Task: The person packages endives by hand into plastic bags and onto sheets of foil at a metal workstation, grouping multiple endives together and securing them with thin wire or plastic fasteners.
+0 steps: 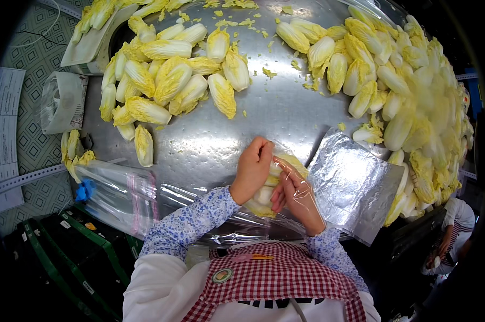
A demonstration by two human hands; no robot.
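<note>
Small napa cabbages lie at the table's front edge, between and below my hands, beside and partly under clear plastic film. My left hand, its fingers closed, pinches the upper edge of a clear plastic bag above them. My right hand is inside or behind the clear film, which stretches shiny over its fingers and wrist; its fingers are bent over the cabbages. Just right of my right hand lies a stack of clear plastic bags.
Napa cabbages pile up at the left and right of the steel table. Zip bags lie front left. Beyond a scale-like stand are papers. Dark crates stand lower left; another person is far right.
</note>
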